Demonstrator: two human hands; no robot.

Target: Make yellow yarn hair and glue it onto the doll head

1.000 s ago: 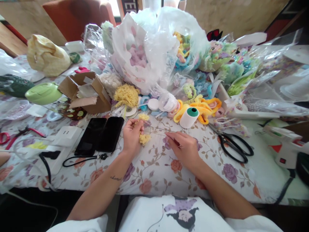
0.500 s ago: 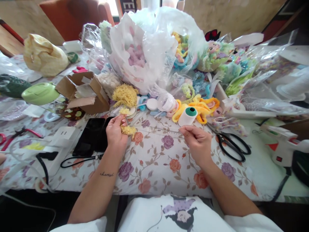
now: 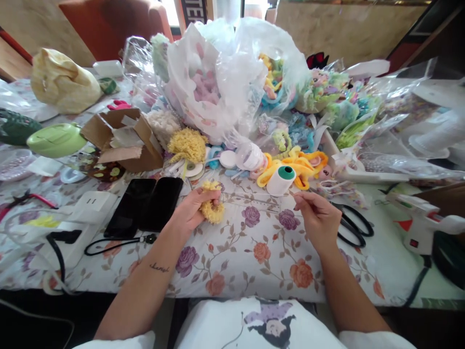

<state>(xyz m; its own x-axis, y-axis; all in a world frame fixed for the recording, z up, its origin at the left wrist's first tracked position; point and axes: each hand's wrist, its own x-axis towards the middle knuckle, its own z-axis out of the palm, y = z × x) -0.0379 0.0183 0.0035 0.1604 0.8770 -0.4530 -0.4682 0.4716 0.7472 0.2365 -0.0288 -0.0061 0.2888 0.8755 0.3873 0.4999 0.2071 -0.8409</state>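
My left hand [image 3: 195, 205] is closed around a fluffy yellow yarn piece [image 3: 212, 212], which curls out past the fingertips toward the right. It is held above the flowered tablecloth [image 3: 238, 247]. Across from it, my right hand [image 3: 319, 213] is closed in a pinch at the fingertips; whatever is in that pinch is too fine to make out. A white thread spool [image 3: 280, 181] with a green top stands just behind and left of the right fingers. Black-handled scissors [image 3: 354, 228] lie close to the right hand, partly covered by it.
Two black phones [image 3: 160, 206] lie left of my left hand. Behind are a yellow yarn bundle [image 3: 188, 145], an open cardboard box [image 3: 123, 140] and a big plastic bag [image 3: 232, 72] of plush pieces. A glue gun [image 3: 417, 223] sits at the right, a power strip [image 3: 69, 242] at the left.
My left hand has moved right with the yellow yarn piece, which has turned and shows more of its curl. My right hand has also shifted right, over part of the scissors.
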